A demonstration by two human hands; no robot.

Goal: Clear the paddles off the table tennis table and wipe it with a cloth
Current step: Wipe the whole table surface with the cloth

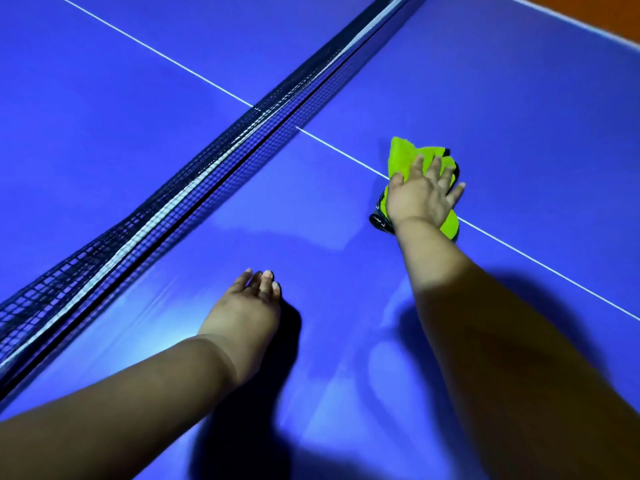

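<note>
Head view over a glossy blue counter (519,109), a table tennis top w/ a black mesh net (214,168). Right hand (420,197) presses a bunched lime-green cloth w/ black trim (401,154) onto the thin white centre line (554,268). Its fingers (434,169) are spread & straight; the cloth lies under palm & fingers, poking out past the fingertips & beside the wrist. Left hand (242,306) rests flat nearer the net, fingers straight, holding nothing.
</note>
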